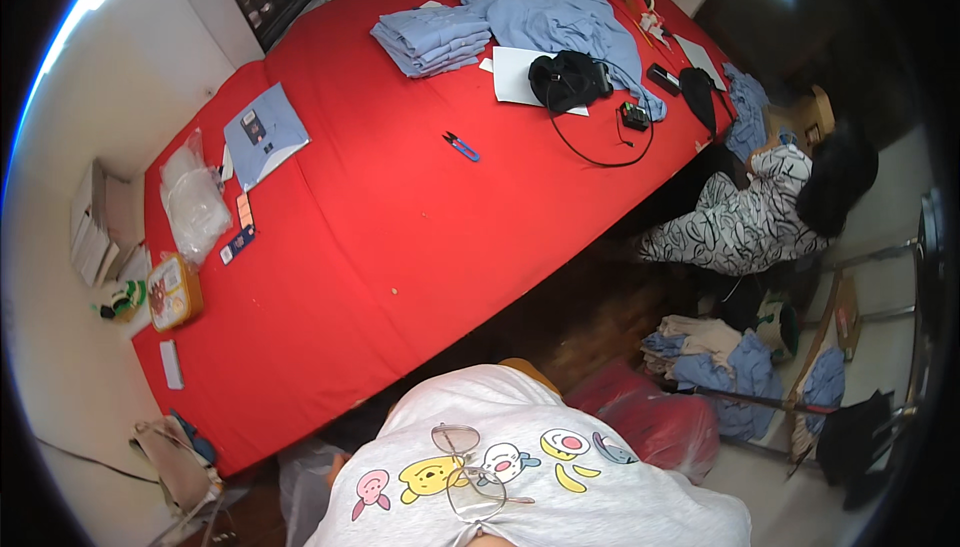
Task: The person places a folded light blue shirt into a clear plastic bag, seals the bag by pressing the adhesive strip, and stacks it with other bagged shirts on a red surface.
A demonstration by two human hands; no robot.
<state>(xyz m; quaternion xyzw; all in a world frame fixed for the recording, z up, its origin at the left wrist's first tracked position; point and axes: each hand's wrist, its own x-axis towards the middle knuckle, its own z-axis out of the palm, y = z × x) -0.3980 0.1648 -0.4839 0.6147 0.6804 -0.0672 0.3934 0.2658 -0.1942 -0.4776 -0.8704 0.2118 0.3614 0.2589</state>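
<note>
Neither hand shows, so finger state cannot be told; folded blue shirts point(432, 39) wait stacked at the red table's point(400, 247) far edge, unreached.

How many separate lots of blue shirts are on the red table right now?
3: a packaged folded shirt at the left, a folded stack at the far end, a loose heap beside it. More may lie hidden underneath.

Neither hand is showing in the head view. Only the torso point(520, 467) is showing, leaning in from the lower edge. Arm pose: can't tell.
</note>
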